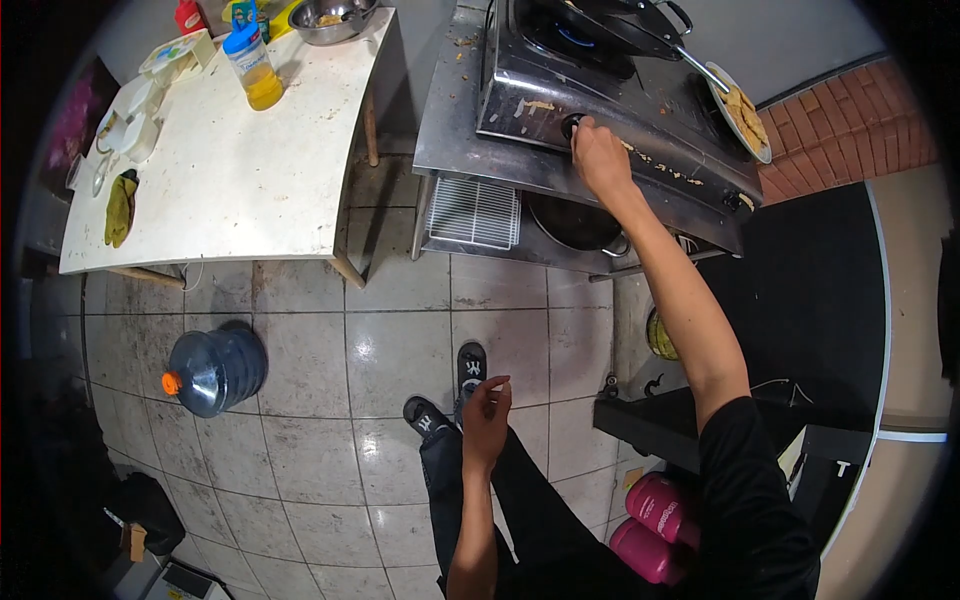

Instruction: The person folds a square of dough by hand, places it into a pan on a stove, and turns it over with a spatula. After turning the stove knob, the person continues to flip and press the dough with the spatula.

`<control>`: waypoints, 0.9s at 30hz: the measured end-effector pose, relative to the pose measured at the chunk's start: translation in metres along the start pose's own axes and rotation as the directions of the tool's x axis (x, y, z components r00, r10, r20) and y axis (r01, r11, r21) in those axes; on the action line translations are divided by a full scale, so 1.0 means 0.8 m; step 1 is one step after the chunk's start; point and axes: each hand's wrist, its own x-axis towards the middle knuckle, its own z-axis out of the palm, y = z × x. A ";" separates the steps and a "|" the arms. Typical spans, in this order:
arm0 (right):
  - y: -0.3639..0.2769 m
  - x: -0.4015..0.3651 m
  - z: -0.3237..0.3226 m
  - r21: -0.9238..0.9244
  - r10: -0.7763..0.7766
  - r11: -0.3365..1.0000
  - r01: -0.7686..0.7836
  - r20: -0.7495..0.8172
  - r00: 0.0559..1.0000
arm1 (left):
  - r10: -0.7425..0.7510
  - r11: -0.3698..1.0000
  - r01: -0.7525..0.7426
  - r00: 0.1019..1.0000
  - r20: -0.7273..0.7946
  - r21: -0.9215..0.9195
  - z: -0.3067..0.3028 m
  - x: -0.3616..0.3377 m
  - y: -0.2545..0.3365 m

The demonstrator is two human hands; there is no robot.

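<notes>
My right hand (pixel 602 162) reaches to the front of the gas stove (pixel 545 105), its fingers closed on a black stove knob (pixel 571 124). A blue flame (pixel 576 41) shows on the burner, below a dark frying pan (pixel 625 28) whose metal handle points to the right. Beside the stove's right end, a plate (pixel 762 150) holds golden fried food (pixel 742 112). In front of my legs hangs my left hand (pixel 487 422), fingers loosely bent and apart, with nothing visible in it.
On the left, a white table (pixel 240 190) bears an oil bottle (pixel 255 75), a metal bowl (pixel 325 30), plastic tubs and a green cloth (pixel 120 208). A water jug (pixel 220 370) lies on the tiled floor. Pink gas cylinders (pixel 660 510) stand at my right.
</notes>
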 end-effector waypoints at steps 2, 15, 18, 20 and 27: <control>0.000 0.001 0.002 0.003 0.000 1.000 0.000 -0.013 1.000 | 0.009 1.000 -0.009 1.000 -0.003 -0.002 -0.001 0.000 0.001; 0.004 -0.001 0.011 -0.008 -0.024 1.000 0.023 -0.099 0.995 | 0.017 1.000 -0.017 1.000 0.006 -0.024 -0.002 0.000 -0.004; 0.005 -0.002 0.013 -0.008 -0.025 1.000 0.025 -0.096 0.995 | 0.004 1.000 -0.004 1.000 0.012 -0.007 -0.004 -0.002 -0.001; 0.009 -0.002 0.018 0.009 -0.045 0.999 0.047 -0.134 0.990 | -0.001 1.000 0.001 1.000 0.016 0.002 -0.005 -0.003 0.000; 0.002 -0.008 0.017 -0.001 0.002 1.000 -0.002 -0.154 0.988 | 0.022 1.000 -0.022 1.000 0.009 -0.008 -0.005 -0.004 -0.006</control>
